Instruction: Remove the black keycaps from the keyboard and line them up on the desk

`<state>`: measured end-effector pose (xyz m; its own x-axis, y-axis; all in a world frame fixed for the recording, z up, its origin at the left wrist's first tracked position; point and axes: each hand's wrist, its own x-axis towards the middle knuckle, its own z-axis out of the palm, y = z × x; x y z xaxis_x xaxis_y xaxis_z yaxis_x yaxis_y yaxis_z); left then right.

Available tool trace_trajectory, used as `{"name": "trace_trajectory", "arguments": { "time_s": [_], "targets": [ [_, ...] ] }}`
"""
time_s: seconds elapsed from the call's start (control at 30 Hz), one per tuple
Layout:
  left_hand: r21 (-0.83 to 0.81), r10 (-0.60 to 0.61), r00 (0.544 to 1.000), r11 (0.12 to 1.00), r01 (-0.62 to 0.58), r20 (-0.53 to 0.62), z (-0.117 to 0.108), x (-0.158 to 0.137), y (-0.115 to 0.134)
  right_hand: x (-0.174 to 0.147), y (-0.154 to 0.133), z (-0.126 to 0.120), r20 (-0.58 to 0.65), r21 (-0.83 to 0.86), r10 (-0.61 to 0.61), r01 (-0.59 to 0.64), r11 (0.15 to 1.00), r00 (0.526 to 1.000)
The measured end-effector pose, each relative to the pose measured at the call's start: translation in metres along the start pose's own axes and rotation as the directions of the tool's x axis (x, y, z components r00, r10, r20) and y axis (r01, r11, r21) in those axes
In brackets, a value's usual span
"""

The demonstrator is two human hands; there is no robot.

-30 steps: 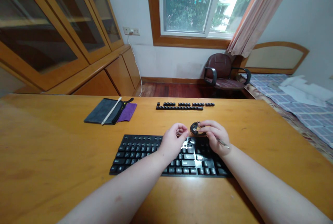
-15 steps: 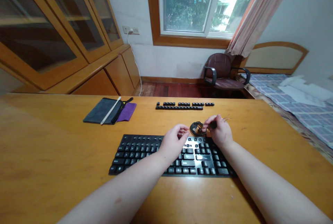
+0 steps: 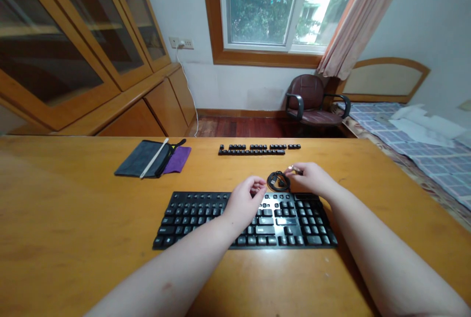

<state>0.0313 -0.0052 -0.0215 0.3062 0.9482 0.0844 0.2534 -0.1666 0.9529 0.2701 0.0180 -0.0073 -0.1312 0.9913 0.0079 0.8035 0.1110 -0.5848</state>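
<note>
A black keyboard (image 3: 213,220) lies across the desk in front of me, its keycaps in place over most of it. Over its middle rests my left hand (image 3: 246,200), fingers curled and thumb near the fingertips; whatever they may pinch is hidden. My right hand (image 3: 311,178) is past the keyboard's upper right edge, beside a coiled black cable (image 3: 278,181). Its fingers close on a small dark tool, apparently a wire keycap puller (image 3: 296,170), mostly covered by the hand. Further back, loose black keycaps (image 3: 252,152) stand in two rows.
A grey pouch (image 3: 136,159) with a white stick (image 3: 154,158) across it and a purple cloth (image 3: 177,159) lie at the far left of the wooden desk (image 3: 73,219). Beyond the desk are a chair (image 3: 309,98), a bed and cabinets.
My right hand has turned and moved slightly right, uncovering the keyboard's upper right corner; the tool's thin wires no longer show. My left hand stays almost still.
</note>
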Motion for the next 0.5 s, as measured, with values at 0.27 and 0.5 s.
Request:
{"name": "trace_trajectory", "arguments": {
  "time_s": [0.27,0.5],
  "targets": [
    [0.007,0.002,1.000,1.000,-0.002,0.008,0.000,-0.001,-0.001,0.002,0.003,0.019,0.142,-0.125,0.093,-0.075,0.989,0.986],
    [-0.006,-0.012,1.000,1.000,0.012,0.015,0.001,0.000,0.000,0.004,-0.001,0.025,0.122,-0.159,0.116,-0.095,0.983,0.986]
  ]
}}
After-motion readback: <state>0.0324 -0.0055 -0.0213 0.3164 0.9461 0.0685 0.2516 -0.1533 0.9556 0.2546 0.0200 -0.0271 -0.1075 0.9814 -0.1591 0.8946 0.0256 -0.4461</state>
